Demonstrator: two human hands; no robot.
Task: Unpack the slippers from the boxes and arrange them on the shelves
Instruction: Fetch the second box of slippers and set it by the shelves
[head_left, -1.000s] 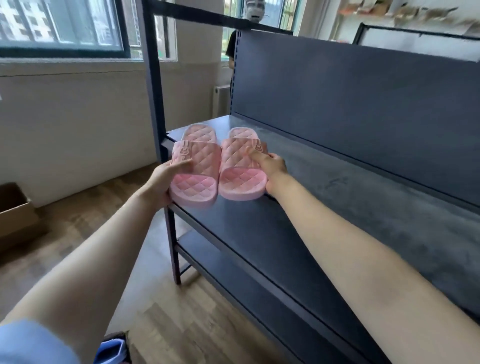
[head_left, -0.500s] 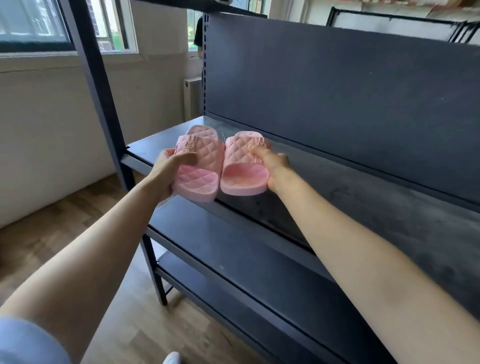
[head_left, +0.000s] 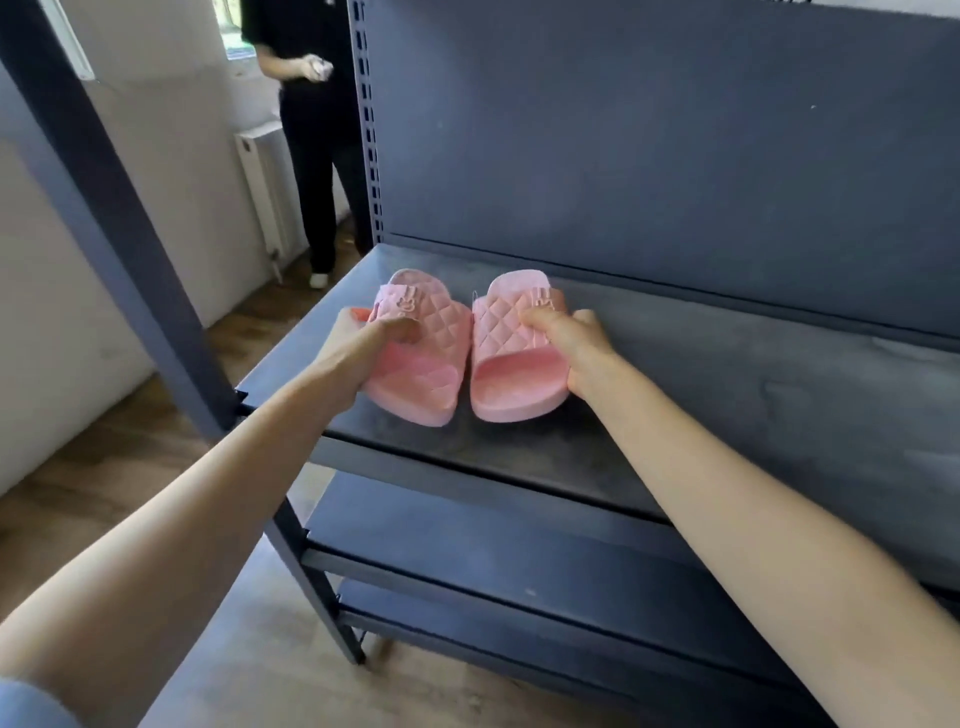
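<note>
Two pink quilted slippers lie side by side, toes toward me, near the left end of a dark shelf board (head_left: 727, 415). My left hand (head_left: 358, 353) grips the left slipper (head_left: 431, 358) by its outer edge, thumb over the strap. My right hand (head_left: 576, 348) grips the right slipper (head_left: 511, 379) at its right side, fingers curled over the strap. Both soles appear to rest on the board.
The dark metal rack has a tall back panel (head_left: 649, 140), lower shelves (head_left: 493, 540) below and a slanted post (head_left: 109, 218) at the left. A person in black (head_left: 311, 130) stands behind the rack's left end by a white radiator (head_left: 260, 192). Wood floor lies below.
The slippers have gone from the shelf's front edge further onto the board and now sit slightly apart. The view has dropped and moved closer; a standing person now shows.
</note>
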